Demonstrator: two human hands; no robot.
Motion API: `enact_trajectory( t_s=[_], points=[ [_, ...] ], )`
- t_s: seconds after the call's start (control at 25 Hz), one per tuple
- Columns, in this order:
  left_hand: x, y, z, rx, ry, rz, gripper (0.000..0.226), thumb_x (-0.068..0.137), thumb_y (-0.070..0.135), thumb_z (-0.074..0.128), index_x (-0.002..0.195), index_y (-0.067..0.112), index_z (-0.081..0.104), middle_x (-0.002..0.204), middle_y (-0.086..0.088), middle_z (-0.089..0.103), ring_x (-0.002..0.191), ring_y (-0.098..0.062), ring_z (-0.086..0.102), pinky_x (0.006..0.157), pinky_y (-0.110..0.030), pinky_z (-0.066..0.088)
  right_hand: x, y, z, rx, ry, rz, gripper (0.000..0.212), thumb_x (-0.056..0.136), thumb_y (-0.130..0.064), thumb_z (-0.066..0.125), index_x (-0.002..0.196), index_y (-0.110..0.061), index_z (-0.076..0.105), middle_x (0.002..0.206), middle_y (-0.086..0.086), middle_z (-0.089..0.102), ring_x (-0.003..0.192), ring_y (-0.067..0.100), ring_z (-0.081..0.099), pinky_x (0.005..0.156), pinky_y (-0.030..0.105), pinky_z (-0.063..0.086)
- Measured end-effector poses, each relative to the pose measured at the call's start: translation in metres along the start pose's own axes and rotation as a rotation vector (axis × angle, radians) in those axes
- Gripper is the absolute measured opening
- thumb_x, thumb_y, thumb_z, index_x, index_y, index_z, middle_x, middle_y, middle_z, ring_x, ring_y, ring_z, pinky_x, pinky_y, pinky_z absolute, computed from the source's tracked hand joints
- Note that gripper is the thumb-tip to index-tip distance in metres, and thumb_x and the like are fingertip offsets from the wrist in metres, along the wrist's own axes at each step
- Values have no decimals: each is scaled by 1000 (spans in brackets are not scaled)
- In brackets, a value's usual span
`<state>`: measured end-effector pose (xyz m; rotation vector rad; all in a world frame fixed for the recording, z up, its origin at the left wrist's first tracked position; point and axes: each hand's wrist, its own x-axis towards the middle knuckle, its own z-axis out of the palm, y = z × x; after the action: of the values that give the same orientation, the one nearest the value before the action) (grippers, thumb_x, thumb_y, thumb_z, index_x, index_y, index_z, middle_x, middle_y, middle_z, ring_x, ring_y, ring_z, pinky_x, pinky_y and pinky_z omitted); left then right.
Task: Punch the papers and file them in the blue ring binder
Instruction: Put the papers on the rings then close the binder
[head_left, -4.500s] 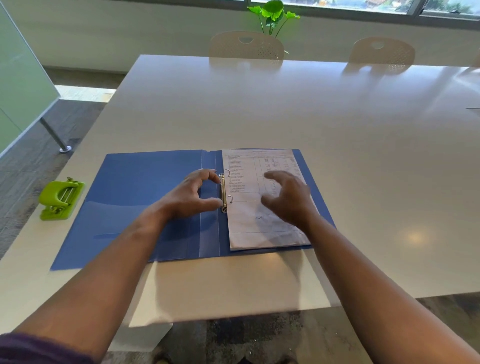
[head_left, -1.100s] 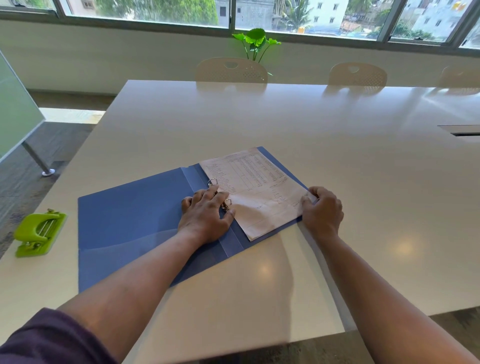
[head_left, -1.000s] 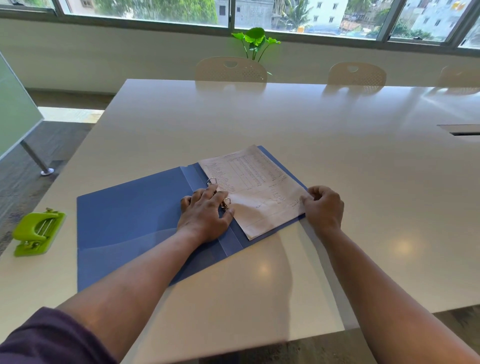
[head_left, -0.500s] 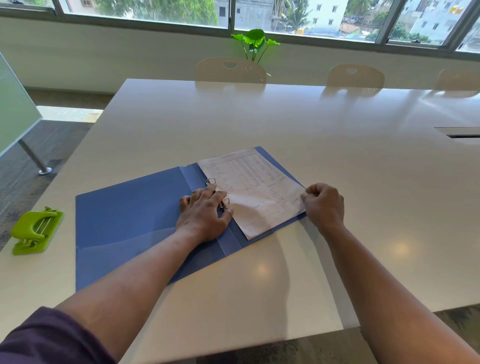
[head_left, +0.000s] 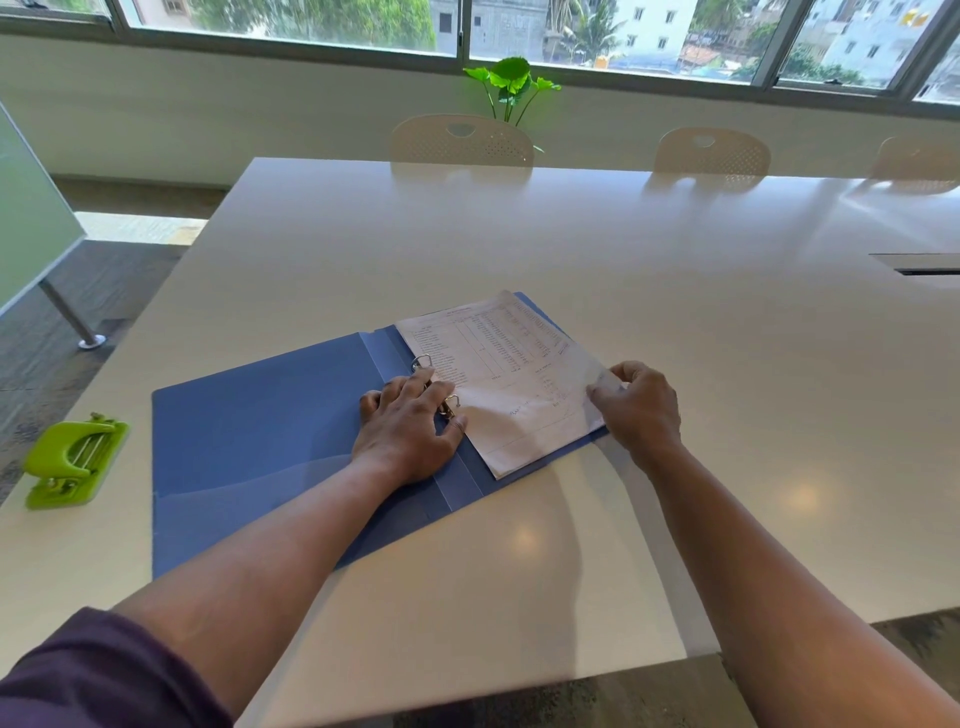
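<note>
The left hand (head_left: 408, 428) presses flat beside the metal rings (head_left: 434, 384) to steady the open blue plastic binder (head_left: 249, 431); the right hand (head_left: 636, 410) pinches the printed paper sheets (head_left: 498, 384) at their edge.

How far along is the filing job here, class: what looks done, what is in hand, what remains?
Done: the hole punch sits aside at the table's left edge, and the papers lie in the open blue ring binder. In hand: the left hand rests on the rings; the right hand pinches the papers' right edge. Left: probably closing the rings, if open, and the cover.
</note>
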<state>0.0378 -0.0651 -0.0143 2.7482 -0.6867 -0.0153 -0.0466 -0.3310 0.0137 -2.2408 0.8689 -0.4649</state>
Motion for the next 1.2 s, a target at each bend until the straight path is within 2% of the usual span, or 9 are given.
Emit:
enact_trajectory(
  t_s=[0.2, 0.4, 0.52, 0.68, 0.8, 0.96, 1.04, 1.12, 1.2],
  points=[
    [0, -1, 0, -17, 6, -2, 58, 97, 63, 40, 148, 37, 40, 167, 5, 23, 152, -19, 18, 116, -43, 12, -20, -30, 1, 472, -174, -151, 34, 99, -26, 66, 66, -17, 66, 60, -5, 54, 58, 13, 45, 58, 32, 38],
    [0, -8, 0, -293, 104, -26, 61, 93, 62, 51, 145, 31, 47, 159, 4, 40, 143, -18, 39, 118, -45, 23, -33, -67, -2, 799, -329, -237, 28, 99, -27, 67, 77, -10, 74, 78, 9, 61, 74, 21, 53, 71, 36, 47],
    [-2, -16, -6, -972, 287, -164, 48, 82, 62, 60, 112, 26, 66, 117, 1, 69, 105, -14, 64, 97, -41, 50, -48, -83, -3, 735, -490, -339, 25, 100, -19, 66, 78, -14, 76, 74, -3, 69, 70, 11, 62, 72, 26, 51],
    [-6, -32, -33, -1520, 344, -402, 59, 84, 72, 55, 95, 16, 69, 92, -8, 74, 81, -20, 70, 69, -30, 51, -68, -97, 12, 540, -660, -384, 23, 97, -20, 69, 77, -12, 76, 70, 1, 67, 68, 13, 58, 70, 26, 48],
    [-11, -44, -42, -1632, 314, -428, 59, 87, 72, 54, 98, 16, 70, 95, -7, 76, 83, -21, 73, 74, -38, 58, -79, -103, 24, 417, -761, -422, 17, 96, -26, 70, 83, -19, 80, 78, 2, 71, 73, 11, 60, 73, 28, 51],
    [-15, -48, -45, -1621, 339, -479, 16, 100, 23, 60, 102, 11, 71, 100, -12, 76, 89, -28, 72, 74, -40, 61, -91, -109, 35, 313, -828, -514, 18, 95, -30, 72, 94, -14, 82, 88, -2, 75, 81, 6, 64, 74, 21, 53],
    [-15, -55, -42, -1550, 338, -539, 11, 98, 14, 62, 100, 7, 71, 102, -17, 76, 91, -34, 72, 78, -45, 61, -93, -109, 34, 346, -865, -513, 25, 97, -36, 68, 96, -15, 81, 95, 2, 77, 85, 13, 69, 78, 24, 56],
    [-16, -60, -41, -1533, 331, -577, 10, 97, 13, 63, 99, 7, 71, 100, -15, 76, 89, -33, 73, 78, -44, 61, -86, -103, 33, 409, -769, -449, 32, 99, -44, 58, 94, -18, 78, 98, 1, 78, 84, 11, 71, 79, 24, 57],
    [-17, -62, -37, -1527, 318, -584, 11, 98, 13, 62, 103, 7, 70, 101, -13, 76, 85, -29, 73, 76, -42, 61, -68, -89, 33, 321, -481, -360, 35, 101, -47, 57, 94, -19, 76, 94, 1, 77, 81, 13, 71, 81, 36, 59]
  ],
)
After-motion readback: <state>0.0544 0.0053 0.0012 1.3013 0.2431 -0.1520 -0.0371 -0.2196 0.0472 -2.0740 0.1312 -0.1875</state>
